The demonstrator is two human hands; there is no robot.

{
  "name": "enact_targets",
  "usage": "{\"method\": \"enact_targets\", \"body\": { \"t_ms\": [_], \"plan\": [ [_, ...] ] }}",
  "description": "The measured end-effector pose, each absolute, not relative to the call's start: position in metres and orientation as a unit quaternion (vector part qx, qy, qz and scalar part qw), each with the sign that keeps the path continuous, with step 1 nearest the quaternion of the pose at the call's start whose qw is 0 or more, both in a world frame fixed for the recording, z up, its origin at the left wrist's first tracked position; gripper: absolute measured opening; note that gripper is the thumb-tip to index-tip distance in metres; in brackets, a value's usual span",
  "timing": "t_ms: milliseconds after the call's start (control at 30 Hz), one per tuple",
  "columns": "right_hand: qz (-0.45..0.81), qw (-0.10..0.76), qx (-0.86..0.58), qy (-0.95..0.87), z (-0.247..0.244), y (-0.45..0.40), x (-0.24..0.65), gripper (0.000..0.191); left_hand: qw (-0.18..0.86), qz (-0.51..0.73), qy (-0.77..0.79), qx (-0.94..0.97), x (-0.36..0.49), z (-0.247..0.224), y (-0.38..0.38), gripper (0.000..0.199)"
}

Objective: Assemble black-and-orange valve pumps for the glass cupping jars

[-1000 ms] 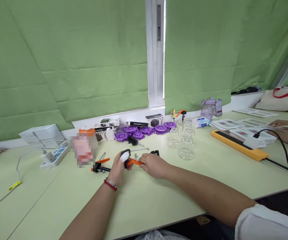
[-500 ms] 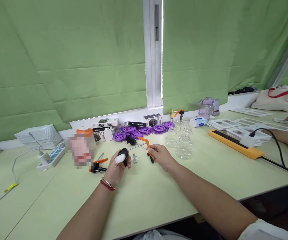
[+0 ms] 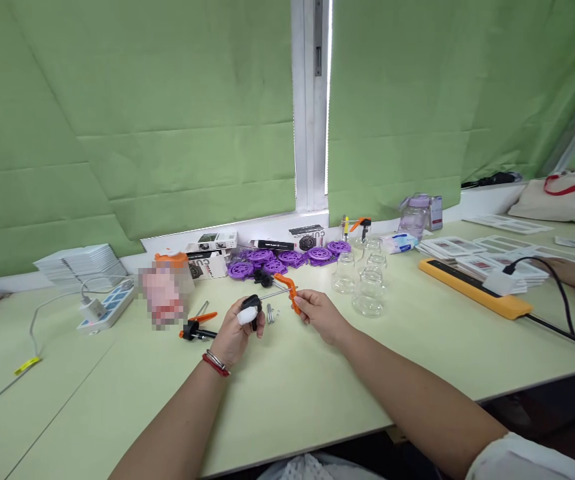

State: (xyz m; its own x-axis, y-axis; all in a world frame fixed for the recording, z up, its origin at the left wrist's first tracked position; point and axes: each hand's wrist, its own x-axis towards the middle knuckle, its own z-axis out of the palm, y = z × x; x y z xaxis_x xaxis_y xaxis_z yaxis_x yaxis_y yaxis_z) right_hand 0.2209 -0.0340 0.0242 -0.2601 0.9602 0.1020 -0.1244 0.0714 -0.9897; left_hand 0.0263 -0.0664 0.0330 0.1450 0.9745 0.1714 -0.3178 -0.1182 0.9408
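At a pale green table (image 3: 292, 400), facing green curtains (image 3: 192, 120) split by a white window frame (image 3: 310, 120). Gripping a black part (image 3: 252, 301) with a thin metal rod (image 3: 272, 294) in the left hand (image 3: 232, 335); pinching a curved orange piece (image 3: 292, 293) at the rod's far end in the right hand (image 3: 320, 313). Holding both above the tabletop, near loose metal bolts (image 3: 270, 315). Looking toward purple discs (image 3: 320, 255) piled along the back, upturned-looking glass jars (image 3: 368, 293) right of them, and a yellow power strip (image 3: 472, 290) beside white cards (image 3: 450, 247) farther right.

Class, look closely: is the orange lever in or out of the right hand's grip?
In: the right hand pinches the orange lever near its lower end, leaving its upper end exposed.
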Motion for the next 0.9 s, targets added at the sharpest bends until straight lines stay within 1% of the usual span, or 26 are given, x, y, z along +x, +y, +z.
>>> {"method": "enact_targets", "body": {
  "t_ms": [133, 300, 433, 533, 667, 733, 833, 900],
  "plan": [
    [0.555, 0.463, -0.367, -0.586, 0.021, -0.035, 0.221, 0.033, 0.579, 0.538, 0.335, 0.514, 0.028, 0.031, -0.067, 0.022],
    [0.506, 0.457, -0.327, -0.655, 0.015, -0.036, 0.216, 0.023, 0.567, 0.517, 0.331, 0.55, 0.028, 0.028, -0.066, 0.025],
    [0.47, 0.445, -0.307, -0.698, 0.01, -0.038, 0.213, 0.023, 0.559, 0.501, 0.322, 0.577, 0.028, 0.028, -0.066, 0.033],
    [0.405, 0.442, -0.308, -0.739, 0.011, -0.041, 0.212, 0.024, 0.56, 0.499, 0.319, 0.579, 0.029, 0.028, -0.067, 0.036],
    [0.301, 0.429, -0.305, -0.795, 0.014, -0.045, 0.213, 0.023, 0.606, 0.505, 0.3, 0.536, 0.03, 0.028, -0.069, 0.035],
    [0.262, 0.428, -0.303, -0.81, 0.013, -0.046, 0.212, 0.023, 0.637, 0.515, 0.287, 0.497, 0.03, 0.027, -0.069, 0.039],
    [0.222, 0.437, -0.289, -0.823, 0.011, -0.046, 0.21, 0.023, 0.668, 0.513, 0.284, 0.458, 0.03, 0.028, -0.069, 0.046],
    [0.206, 0.437, -0.284, -0.828, 0.009, -0.045, 0.209, 0.023, 0.671, 0.506, 0.291, 0.457, 0.03, 0.028, -0.068, 0.044]
  ]
}}
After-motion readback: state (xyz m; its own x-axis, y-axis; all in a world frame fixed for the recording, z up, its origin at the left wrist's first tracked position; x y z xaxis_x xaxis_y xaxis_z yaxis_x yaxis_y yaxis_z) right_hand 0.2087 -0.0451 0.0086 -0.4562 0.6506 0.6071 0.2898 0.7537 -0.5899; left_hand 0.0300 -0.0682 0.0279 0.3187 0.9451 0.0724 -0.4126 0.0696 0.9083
